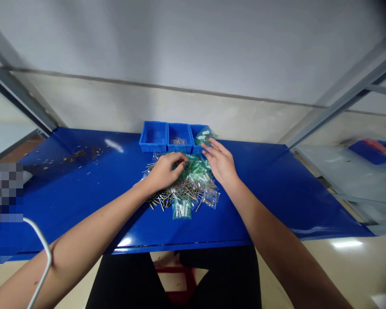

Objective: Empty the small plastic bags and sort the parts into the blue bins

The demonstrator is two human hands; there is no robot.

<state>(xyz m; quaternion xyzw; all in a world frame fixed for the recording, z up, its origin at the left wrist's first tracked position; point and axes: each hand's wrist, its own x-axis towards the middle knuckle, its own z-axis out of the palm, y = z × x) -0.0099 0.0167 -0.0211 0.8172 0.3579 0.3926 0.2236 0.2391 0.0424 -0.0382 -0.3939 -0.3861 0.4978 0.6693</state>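
A pile of gold and silver pins (pixel 162 198) and small clear bags lies on the blue table. My left hand (pixel 169 169) is over the pile's upper left part, fingers curled and thumb near the fingertips; what they hold, if anything, is too small to make out. To the right, my right hand (pixel 221 161) has its fingers spread beside the green bags (pixel 197 169) of white pieces. One green bag (pixel 182 208) lies at the pile's front edge. Another green bag (pixel 205 135) rests on the right blue bin (pixel 196 128), just beyond my right fingertips.
A left blue bin (pixel 154 135) and a middle blue bin (pixel 179 133) holding clear bags stand behind the pile. Small scraps (pixel 79 155) are scattered at the table's left. Metal posts rise at both sides; a blue tray (pixel 373 151) is at the far right.
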